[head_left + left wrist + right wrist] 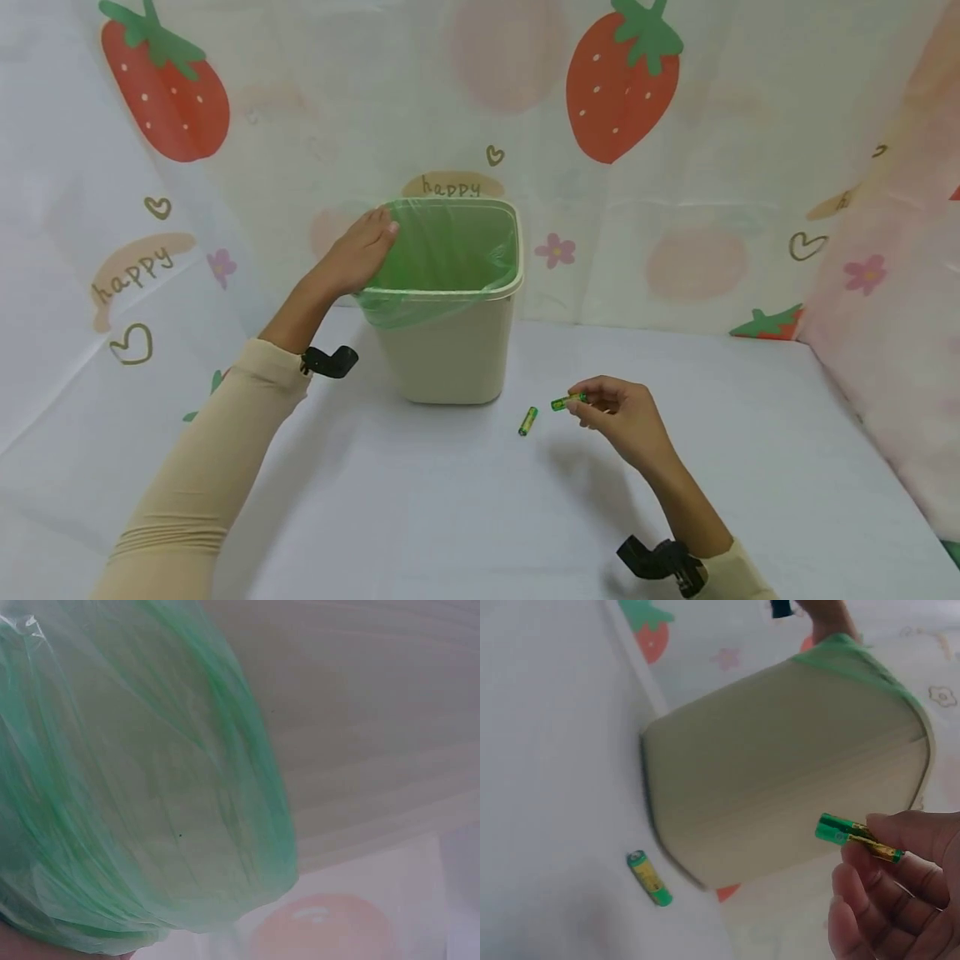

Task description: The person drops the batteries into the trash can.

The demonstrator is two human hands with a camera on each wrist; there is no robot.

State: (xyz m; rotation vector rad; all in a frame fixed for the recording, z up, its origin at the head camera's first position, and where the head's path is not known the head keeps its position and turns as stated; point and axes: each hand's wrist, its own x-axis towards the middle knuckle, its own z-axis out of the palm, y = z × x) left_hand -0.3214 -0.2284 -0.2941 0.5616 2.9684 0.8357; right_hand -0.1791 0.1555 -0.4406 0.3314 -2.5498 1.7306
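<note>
A beige trash can stands upright, lined with a green plastic bag folded over its rim. My left hand holds the can's left rim over the bag, thumb on the inner side. The left wrist view shows the bag's overhanging folds close up, with only a sliver of hand. My right hand pinches a green and gold battery between thumb and fingers, above the table and right of the can. A second, similar battery lies on the table near the can's base.
White cloth covers the table. A backdrop printed with strawberries, hearts and flowers rises behind the can and continues along both sides. Black wrist cameras sit on both forearms.
</note>
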